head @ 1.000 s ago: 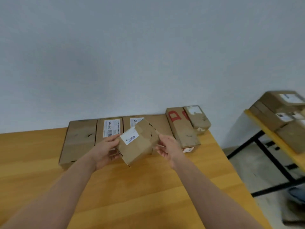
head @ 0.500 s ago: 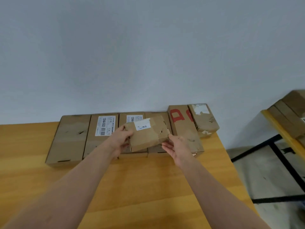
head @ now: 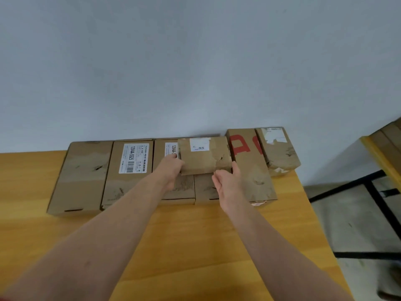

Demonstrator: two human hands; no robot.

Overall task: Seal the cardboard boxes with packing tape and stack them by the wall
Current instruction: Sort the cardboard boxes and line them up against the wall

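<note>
Now: small box placed on row of boxes

Between the hands, the small box is gripped by the left hand and touched by the straight fingers of the right hand, beside the wall.

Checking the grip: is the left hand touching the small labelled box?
Touching: head view shows the left hand holding the small labelled box at its left edge.

one head-worn wide-angle view, forward and down over the wooden table toward the near wall
</note>
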